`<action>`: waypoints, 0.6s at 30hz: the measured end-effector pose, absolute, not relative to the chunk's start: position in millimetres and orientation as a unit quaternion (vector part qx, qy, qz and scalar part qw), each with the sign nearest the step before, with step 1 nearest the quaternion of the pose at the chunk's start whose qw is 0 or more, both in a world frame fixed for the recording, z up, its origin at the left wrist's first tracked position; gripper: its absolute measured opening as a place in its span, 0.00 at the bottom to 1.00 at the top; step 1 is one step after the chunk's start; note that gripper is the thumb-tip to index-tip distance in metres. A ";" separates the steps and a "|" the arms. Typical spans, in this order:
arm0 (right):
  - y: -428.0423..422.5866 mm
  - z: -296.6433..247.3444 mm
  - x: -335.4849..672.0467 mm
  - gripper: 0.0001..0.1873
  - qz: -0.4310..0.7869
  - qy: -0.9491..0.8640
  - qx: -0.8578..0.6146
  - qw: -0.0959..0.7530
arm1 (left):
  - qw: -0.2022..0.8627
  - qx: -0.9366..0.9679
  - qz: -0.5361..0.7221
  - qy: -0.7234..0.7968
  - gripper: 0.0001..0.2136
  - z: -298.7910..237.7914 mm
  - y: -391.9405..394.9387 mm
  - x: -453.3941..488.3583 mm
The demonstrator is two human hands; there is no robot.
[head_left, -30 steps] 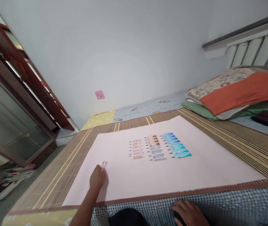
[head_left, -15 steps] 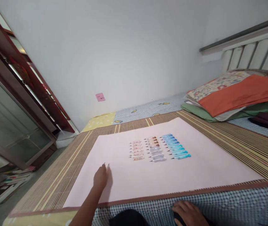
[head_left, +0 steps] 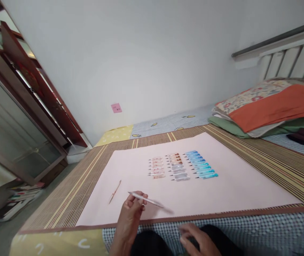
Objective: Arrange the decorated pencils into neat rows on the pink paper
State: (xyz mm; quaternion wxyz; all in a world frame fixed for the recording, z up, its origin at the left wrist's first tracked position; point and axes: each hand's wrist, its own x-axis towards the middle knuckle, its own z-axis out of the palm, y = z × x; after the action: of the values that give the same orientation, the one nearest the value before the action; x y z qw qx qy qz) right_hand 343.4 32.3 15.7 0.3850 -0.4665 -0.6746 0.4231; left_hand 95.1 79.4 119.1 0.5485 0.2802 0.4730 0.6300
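My left hand (head_left: 131,213) hovers over the near edge of a large pink sheet (head_left: 234,188) and pinches a thin white pen (head_left: 146,200), which points to the right. A second slim pen (head_left: 115,191) lies loose on the sheet just left of that hand. My right hand (head_left: 198,240) is low at the frame's bottom, blurred, with fingers spread over my dark-clad lap and the checked bedsheet. Farther back on the sheet lie three neat rows of pens: pinkish (head_left: 156,167), brown-grey (head_left: 176,166) and blue (head_left: 200,164).
The pink sheet rests on a striped woven mat (head_left: 282,160) on a bed. Folded bedding and an orange pillow (head_left: 271,106) are stacked at the right, by the headboard. A glass cabinet (head_left: 15,117) and piled books (head_left: 10,204) stand at the left. White wall behind.
My left hand has drawn back toward me from the sheet, leaving one pen lying there and keeping a white pen. My right hand has slid left and is now blurred.
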 end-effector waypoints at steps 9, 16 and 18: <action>53.3 97.0 308.7 0.28 0.571 -0.556 -0.395 0.457 | 0.611 0.307 0.600 0.416 0.18 120.2 38.2 143.3; 38.0 117.4 318.4 0.21 0.513 -0.613 -0.410 0.440 | 0.567 0.346 0.588 0.462 0.17 126.9 28.1 125.0; 35.4 126.8 323.2 0.19 0.508 -0.640 -0.396 0.419 | 0.566 0.355 0.582 0.464 0.18 127.6 25.2 125.4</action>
State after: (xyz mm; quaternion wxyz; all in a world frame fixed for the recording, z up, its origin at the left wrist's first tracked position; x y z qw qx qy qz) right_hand 323.2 35.4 126.8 0.4194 -0.3957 -0.6397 0.5082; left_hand 125.4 25.2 127.6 0.5655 0.3553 0.4641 0.5818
